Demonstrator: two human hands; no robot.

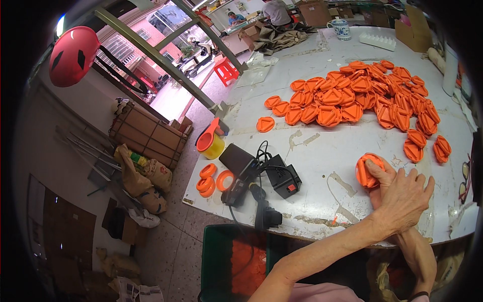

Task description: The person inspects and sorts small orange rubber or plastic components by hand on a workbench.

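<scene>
My right hand (386,177) grips a round orange plastic piece (366,170) with a raised bar on its face, its thumb lying across the front. My left hand (404,198) crosses over the back of the right hand, fingers apart and holding nothing visible; it hides much of the right hand and wrist. Both are above the near right part of the white table (322,166). Beyond them spreads a large heap of similar orange pieces (352,95), with several loose ones (413,151) closer to my hands on the right.
Left of my hands lie a black power adapter (283,176) with cables, a dark box-shaped device (238,160), orange rings (206,187) and a yellow tape roll (211,149). A green bin (214,256) with orange contents stands below the table edge. Glasses (463,183) lie far right.
</scene>
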